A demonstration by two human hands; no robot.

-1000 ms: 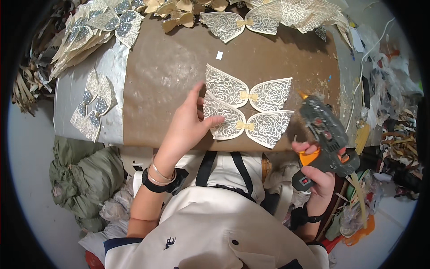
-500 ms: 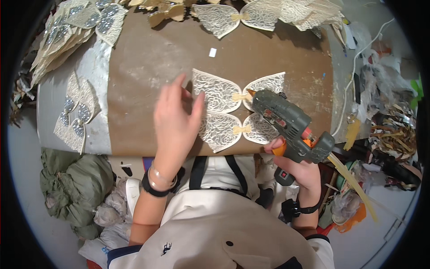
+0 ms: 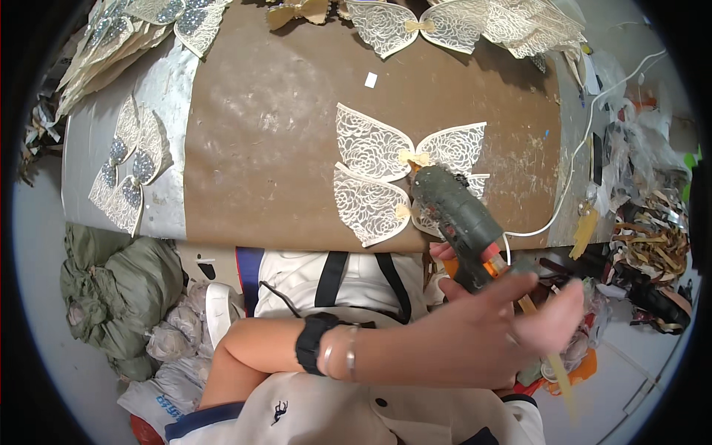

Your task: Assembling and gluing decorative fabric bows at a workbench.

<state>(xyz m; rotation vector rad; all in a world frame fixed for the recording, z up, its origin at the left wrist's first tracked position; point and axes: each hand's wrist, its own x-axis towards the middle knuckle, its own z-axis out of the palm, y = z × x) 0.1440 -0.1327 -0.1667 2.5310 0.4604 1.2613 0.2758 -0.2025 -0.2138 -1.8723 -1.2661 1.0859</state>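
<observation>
My right hand [image 3: 449,288] is wrapped round the handle of a dark green hot glue gun [image 3: 456,208], largely hidden behind the gun and my left arm. The gun's nozzle touches or hovers just over the small yellow bow at the middle of a cream lace bow-shaped piece [image 3: 374,144]. A second lace piece [image 3: 367,208] lies just nearer me, partly covered by the gun. My left hand [image 3: 504,319] reaches across my body to the gun's rear, over the yellowish glue stick [image 3: 561,378]. Its fingers are blurred, and whether they grip the stick is unclear.
Stacked lace pieces [image 3: 530,30] line the far edge of the brown-covered table [image 3: 259,148]. Sequined pieces [image 3: 130,170] lie at the left. A white cable [image 3: 571,178] runs down the right side. Bags and scraps [image 3: 645,237] crowd the right; a green sack [image 3: 126,289] stands lower left.
My left hand has swung from beside the lace pieces across to the right, behind the glue gun. The gun's nozzle has shifted slightly down, staying by the farther piece's bow.
</observation>
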